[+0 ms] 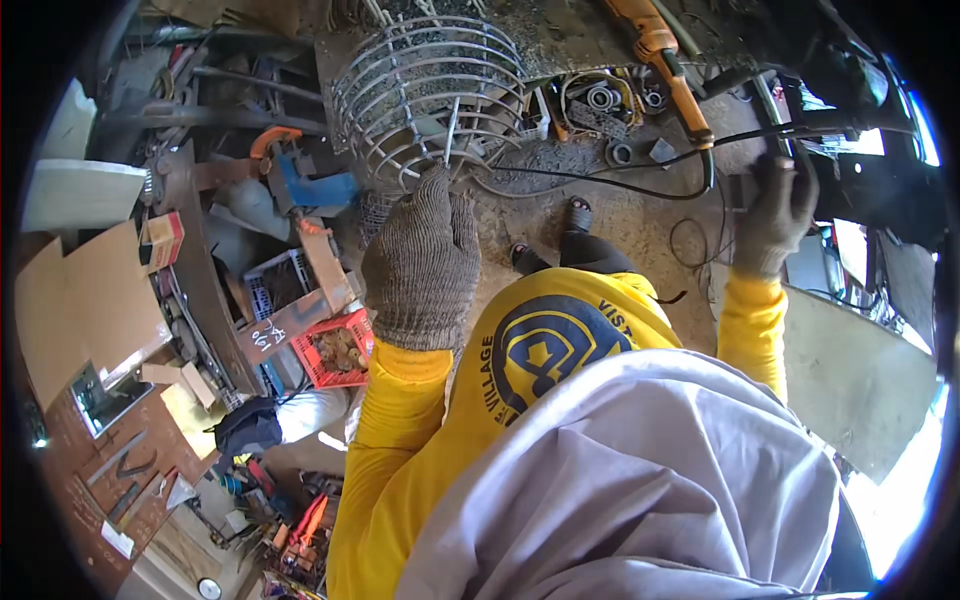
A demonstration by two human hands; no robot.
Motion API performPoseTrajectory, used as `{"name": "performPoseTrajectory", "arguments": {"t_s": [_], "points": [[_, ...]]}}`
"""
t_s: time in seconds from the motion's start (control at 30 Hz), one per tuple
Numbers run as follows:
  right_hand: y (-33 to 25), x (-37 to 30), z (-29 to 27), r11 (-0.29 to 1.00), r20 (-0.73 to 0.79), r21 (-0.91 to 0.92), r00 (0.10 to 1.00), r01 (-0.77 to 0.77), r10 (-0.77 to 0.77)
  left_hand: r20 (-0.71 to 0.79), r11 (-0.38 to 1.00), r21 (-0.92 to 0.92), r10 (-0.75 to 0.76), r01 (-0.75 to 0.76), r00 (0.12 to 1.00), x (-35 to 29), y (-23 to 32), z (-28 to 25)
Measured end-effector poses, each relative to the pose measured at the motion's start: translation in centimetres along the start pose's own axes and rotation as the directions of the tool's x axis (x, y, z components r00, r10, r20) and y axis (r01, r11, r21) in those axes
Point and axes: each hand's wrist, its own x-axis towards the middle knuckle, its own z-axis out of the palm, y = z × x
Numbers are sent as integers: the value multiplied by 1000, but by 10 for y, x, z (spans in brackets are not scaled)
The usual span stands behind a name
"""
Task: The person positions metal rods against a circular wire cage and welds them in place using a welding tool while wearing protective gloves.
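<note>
A round cage of bent metal rods (440,75) sits on the dark work table in front of me. My left hand (425,265), in a grey knitted glove, is closed on a thin metal rod (452,130) that points up against the cage. The lower end of the rod is hidden inside the fist. Away to the right is my right hand (775,215), gloved too, raised beside dark equipment. Its fingers are bent but apart, and I see nothing between them. An orange power tool (660,55) lies between my hands, farther off, at the table's edge.
A black cord (600,175) runs from the tool across the space before me. Metal rings (603,97) lie near the table. On the left are a red crate (338,350), a blue-and-orange clamp-like piece (310,185) and cardboard (85,300). A pale sheet (850,370) leans at right.
</note>
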Motion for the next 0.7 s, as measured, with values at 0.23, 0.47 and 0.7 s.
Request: {"name": "performPoseTrajectory", "arguments": {"t_s": [0.23,0.47,0.7], "points": [[43,103,-58,955,-484,-274,874,-115,-34,6,998,-5,58,-58,998,4,-7,1],[58,126,-58,868,-257,-491,965,-78,-59,-63,989,-141,30,-39,998,4,3,-3],[89,163,-72,841,-560,-540,764,-45,-319,-64,993,-67,90,-95,994,2,-11,10]]}}
